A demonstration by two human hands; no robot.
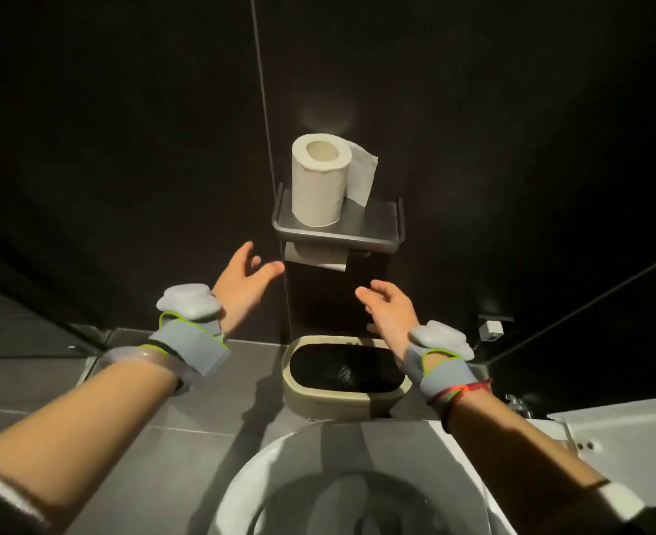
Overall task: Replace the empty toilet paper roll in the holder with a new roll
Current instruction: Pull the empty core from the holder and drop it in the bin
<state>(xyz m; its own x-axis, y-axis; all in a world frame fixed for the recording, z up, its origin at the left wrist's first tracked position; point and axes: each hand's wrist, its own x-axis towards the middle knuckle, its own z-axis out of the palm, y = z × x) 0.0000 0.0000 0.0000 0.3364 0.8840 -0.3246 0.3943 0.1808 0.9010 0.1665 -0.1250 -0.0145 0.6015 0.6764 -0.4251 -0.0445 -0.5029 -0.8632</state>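
No writing or brand can be read on anything here. A new toilet paper roll (320,181) stands upright on the metal shelf (372,234) of the wall holder, a loose sheet hanging at its right. Under the shelf sits the nearly spent roll (316,257), only a thin layer visible. Below, a beige waste bin (334,399) on the floor holds a black liner. The left hand (243,281) and right hand (386,308), both released with fingers spread, hover just beside the holder, touching nothing. The white toilet bowl (264,469) is nearest the camera.
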